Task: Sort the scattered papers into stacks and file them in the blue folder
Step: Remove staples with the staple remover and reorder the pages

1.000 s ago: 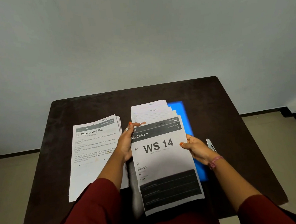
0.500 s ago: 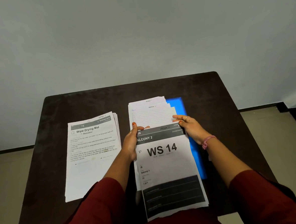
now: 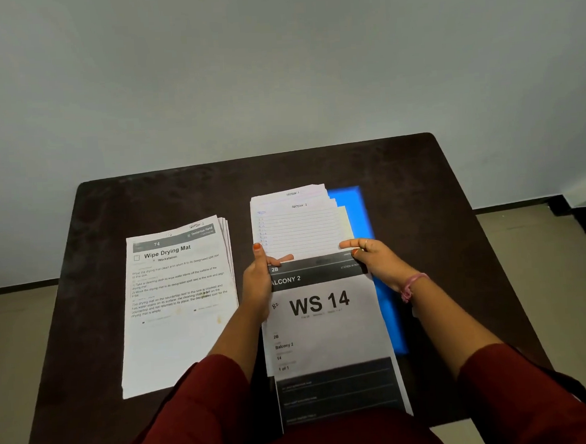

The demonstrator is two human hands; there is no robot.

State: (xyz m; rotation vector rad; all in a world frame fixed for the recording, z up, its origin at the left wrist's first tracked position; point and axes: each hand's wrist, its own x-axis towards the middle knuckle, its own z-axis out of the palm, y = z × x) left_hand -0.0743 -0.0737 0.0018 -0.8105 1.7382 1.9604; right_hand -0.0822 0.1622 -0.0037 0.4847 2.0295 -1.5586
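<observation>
Now, grip: left hand (image 3: 259, 285) clasps the left top edge of the WS 14 sheet (image 3: 325, 326), thumb laid over the dark header; right hand (image 3: 376, 263) pinches the right top corner, fingers pointing inward.
Under the grip: the sheet tops a loose pile of lined papers (image 3: 296, 221) whose upper edges fan out beyond both hands, lying on the blue folder (image 3: 386, 305), which shows only to the right of the right hand.
Left of the grip: the Wipe Drying Mat stack (image 3: 178, 297), apart on the counter (image 3: 457, 246).
Risk: the sheet overhangs the near counter edge; a slack pinch could let it slide off, and pushing forward may skew the fanned pile.
Pose: both forearms reach forward in red sleeves, wrists low, a bracelet (image 3: 412, 285) on the right.
</observation>
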